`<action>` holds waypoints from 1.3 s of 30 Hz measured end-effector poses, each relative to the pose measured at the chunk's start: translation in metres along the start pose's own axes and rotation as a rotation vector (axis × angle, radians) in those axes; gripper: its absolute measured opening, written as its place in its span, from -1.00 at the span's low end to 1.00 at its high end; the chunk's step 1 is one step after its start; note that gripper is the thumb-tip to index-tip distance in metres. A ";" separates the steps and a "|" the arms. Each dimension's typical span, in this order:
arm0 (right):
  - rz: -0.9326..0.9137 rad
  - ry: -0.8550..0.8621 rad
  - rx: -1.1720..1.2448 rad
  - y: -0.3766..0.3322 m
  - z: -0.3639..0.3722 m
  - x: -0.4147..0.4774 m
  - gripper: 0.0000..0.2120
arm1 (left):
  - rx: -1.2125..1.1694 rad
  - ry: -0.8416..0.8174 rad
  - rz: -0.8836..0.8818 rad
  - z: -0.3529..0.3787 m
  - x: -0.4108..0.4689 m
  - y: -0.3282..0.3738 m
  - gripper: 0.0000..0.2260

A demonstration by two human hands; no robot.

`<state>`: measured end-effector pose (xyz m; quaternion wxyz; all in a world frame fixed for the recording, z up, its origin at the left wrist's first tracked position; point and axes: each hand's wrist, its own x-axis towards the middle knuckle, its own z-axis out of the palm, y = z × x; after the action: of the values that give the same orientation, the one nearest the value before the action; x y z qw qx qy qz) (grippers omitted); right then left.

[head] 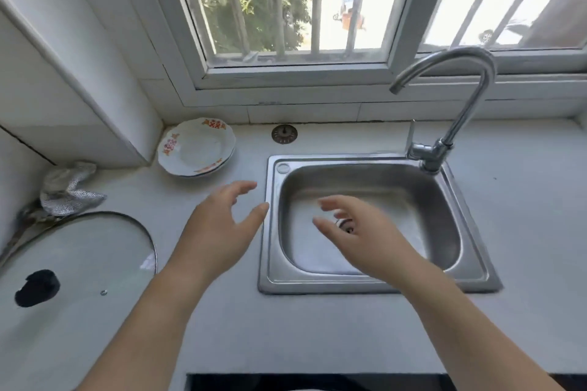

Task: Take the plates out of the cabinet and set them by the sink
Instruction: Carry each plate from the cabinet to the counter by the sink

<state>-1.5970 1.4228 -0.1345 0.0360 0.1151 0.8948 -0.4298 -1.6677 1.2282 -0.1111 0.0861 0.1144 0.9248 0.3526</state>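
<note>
A small stack of white plates (197, 147) with red and gold marks on the rim rests on the grey counter (241, 320), to the far left of the steel sink (470, 260). My left hand (219, 225) hovers over the counter just left of the sink's edge, fingers spread, holding nothing, a short way in front of the plates. My right hand (362, 235) is above the sink basin, also spread and empty. No cabinet door shows in this view.
A curved steel tap (457, 98) rises at the sink's back right. A round drain strainer (284, 133) lies behind the sink. A glass pot lid (82, 257) with a black knob and a crumpled grey cloth (68, 189) sit at left. A barred window runs along the back wall.
</note>
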 end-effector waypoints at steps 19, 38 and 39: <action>0.486 0.403 -0.070 0.045 -0.034 -0.181 -0.59 | -0.009 -0.544 0.579 0.107 -0.035 0.091 -0.71; 1.064 0.927 0.043 0.021 0.062 -0.404 -0.59 | 0.062 -1.239 1.147 0.200 -0.203 0.139 -0.68; 1.082 0.957 0.052 0.019 0.068 -0.417 -0.59 | 0.076 -1.266 1.182 0.203 -0.218 0.140 -0.68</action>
<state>-1.1899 1.3083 -0.1237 -0.1546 0.7183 0.6198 -0.2755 -1.3889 1.3992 -0.1495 0.3834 0.7538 0.5030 0.1782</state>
